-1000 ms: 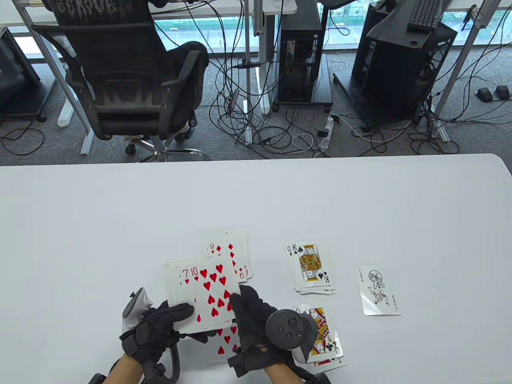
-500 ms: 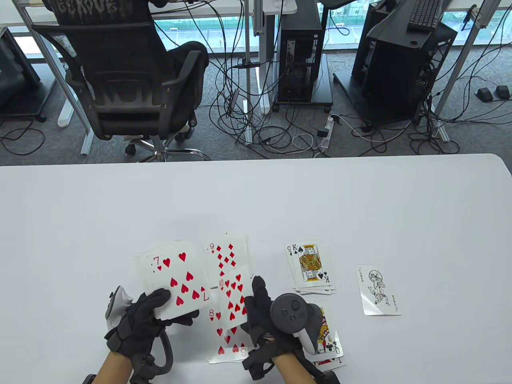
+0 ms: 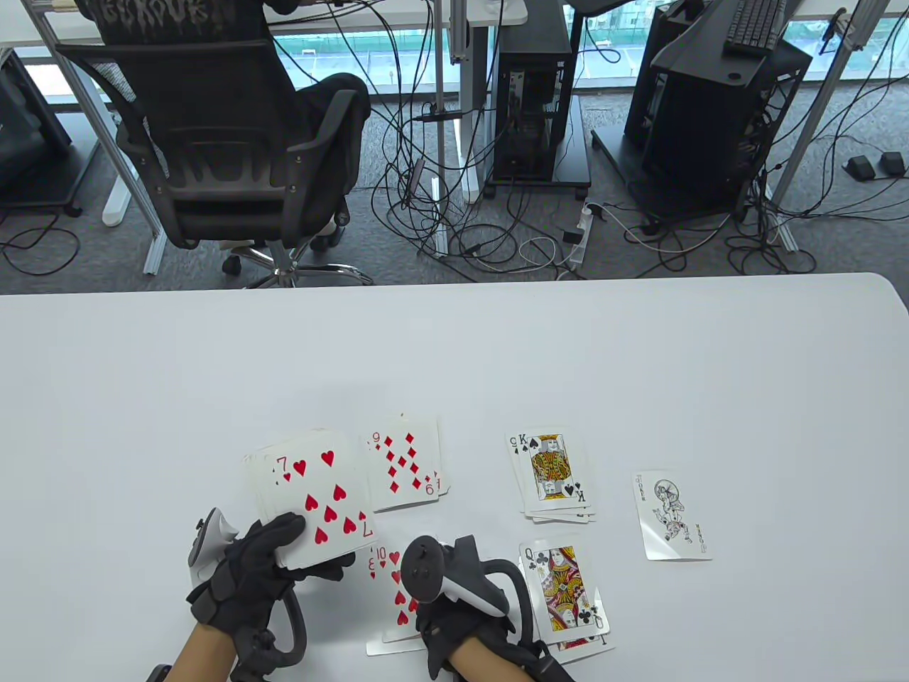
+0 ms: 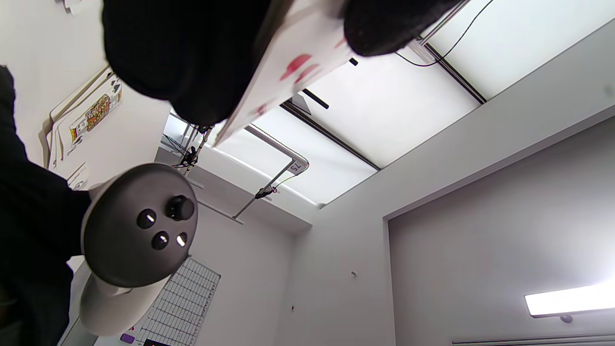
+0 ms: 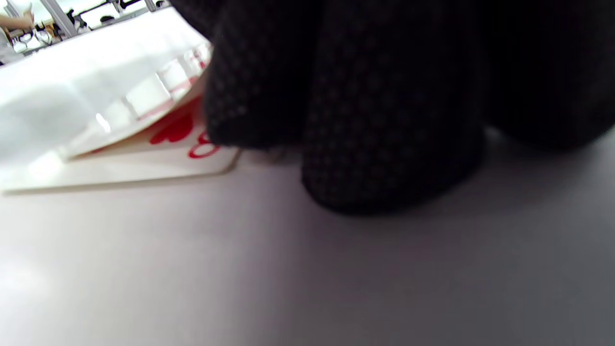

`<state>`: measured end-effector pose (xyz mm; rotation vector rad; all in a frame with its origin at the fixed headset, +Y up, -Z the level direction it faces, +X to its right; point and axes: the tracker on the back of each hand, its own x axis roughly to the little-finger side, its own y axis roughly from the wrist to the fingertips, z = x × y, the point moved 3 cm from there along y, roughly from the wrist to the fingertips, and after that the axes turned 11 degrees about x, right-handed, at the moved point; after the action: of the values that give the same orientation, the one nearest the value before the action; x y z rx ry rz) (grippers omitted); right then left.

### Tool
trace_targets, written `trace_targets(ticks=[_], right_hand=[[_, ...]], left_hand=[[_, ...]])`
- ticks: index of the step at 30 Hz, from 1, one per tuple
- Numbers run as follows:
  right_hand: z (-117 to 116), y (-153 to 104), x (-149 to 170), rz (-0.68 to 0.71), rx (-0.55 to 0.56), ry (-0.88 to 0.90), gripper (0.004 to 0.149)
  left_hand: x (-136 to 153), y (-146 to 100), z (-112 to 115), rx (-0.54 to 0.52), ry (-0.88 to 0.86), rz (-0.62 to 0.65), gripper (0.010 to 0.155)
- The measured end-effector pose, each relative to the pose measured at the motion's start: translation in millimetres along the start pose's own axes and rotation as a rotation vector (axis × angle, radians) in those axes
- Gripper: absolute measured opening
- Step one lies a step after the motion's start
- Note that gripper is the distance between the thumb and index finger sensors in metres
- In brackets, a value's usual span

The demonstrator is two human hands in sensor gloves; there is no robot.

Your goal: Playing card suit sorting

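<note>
Behind the white table I see an office chair and many cables on the floor. My left hand holds the remaining deck face up, thumb curled over its near edge, with the 7 of hearts on top, so that I can read the next suit before I deal it.

My right hand is low over the hearts pile, where a 10 of hearts lies on an 8. In the right wrist view the fingertips touch the table just beside this pile's corner, but I cannot tell if they pinch a card or only press it down.

Other piles lie apart, 1 for each suit: diamonds pile with a 9, spades pile with a king, clubs pile with a queen. I judge the joker stays alone because it has no suit.
</note>
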<state>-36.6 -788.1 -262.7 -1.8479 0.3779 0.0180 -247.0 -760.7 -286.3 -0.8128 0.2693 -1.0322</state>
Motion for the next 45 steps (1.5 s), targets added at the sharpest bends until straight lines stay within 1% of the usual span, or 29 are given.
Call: trace_targets(ticks=[8,11,13,14,16,18,19,20,21,22,24,25,26,30,34,36,39,41,43,45], right_hand=[[1.0,-0.7,-4.7,0.007,0.004,-0.087,0.067],[4.9,-1.5,-1.8,-0.006,-0.006,-0.051,0.068],[14.7,-3.4,-0.7,0.0,0.032,0.003,0.065],[21.8,-4.7,-0.4,0.011,0.074,0.035,0.063],[39.9,-8.8,0.7,0.039,0.215,0.109,0.061],[60.3,-17.8,5.6,0.095,0.416,0.228,0.06],[67.2,-22.0,8.6,0.126,0.501,0.3,0.06],[71.5,-24.9,11.1,0.151,0.556,0.363,0.06],[77.3,-28.4,15.3,0.179,0.634,0.48,0.059],[80.4,-30.4,17.9,0.201,0.677,0.594,0.059],[80.9,-32.0,18.4,0.225,0.695,0.755,0.061],[80.1,-32.4,17.6,0.226,0.697,0.785,0.065],[78.6,-32.1,15.1,0.236,0.691,0.79,0.069],[72.2,-29.4,5.0,0.285,0.642,0.673,0.084],[70.0,-29.8,0.5,0.285,0.631,0.683,0.09],[71.1,-31.0,-0.2,0.278,0.651,0.654,0.088],[73.7,-33.5,0.7,0.271,0.71,0.632,0.076],[76.0,-34.7,1.4,0.28,0.751,0.672,0.063],[75.8,-34.0,3.5,0.273,0.726,0.739,0.053],[75.3,-33.8,6.1,0.26,0.731,0.788,0.044]], left_hand=[[2.2,0.0,1.0,-0.001,-0.002,-0.022,0.053],[3.2,0.1,1.3,0.003,0.0,-0.03,0.053],[4.0,0.3,1.3,0.008,0.004,-0.037,0.053],[4.3,0.5,1.9,0.012,0.007,-0.042,0.053],[6.0,1.5,3.2,0.023,0.013,-0.057,0.053],[8.6,2.6,4.8,0.033,0.02,-0.076,0.053],[9.9,3.0,5.5,0.037,0.023,-0.084,0.053],[10.7,3.3,6.0,0.038,0.025,-0.089,0.053],[11.9,3.8,6.7,0.042,0.029,-0.098,0.053],[13.0,4.3,7.8,0.048,0.034,-0.107,0.053],[15.1,5.3,10.0,0.058,0.047,-0.124,0.053],[16.2,5.7,11.0,0.06,0.048,-0.132,0.053],[17.7,6.4,12.5,0.064,0.049,-0.141,0.054],[23.8,8.7,17.0,0.083,0.034,-0.164,0.054],[26.6,10.1,20.0,0.095,0.036,-0.182,0.054],[27.0,10.7,21.2,0.104,0.036,-0.183,0.054],[27.3,11.3,23.1,0.114,0.034,-0.183,0.055],[27.4,11.4,23.2,0.119,0.036,-0.184,0.054],[27.3,11.7,23.5,0.127,0.032,-0.177,0.054],[27.2,12.1,23.4,0.134,0.025,-0.167,0.055]])
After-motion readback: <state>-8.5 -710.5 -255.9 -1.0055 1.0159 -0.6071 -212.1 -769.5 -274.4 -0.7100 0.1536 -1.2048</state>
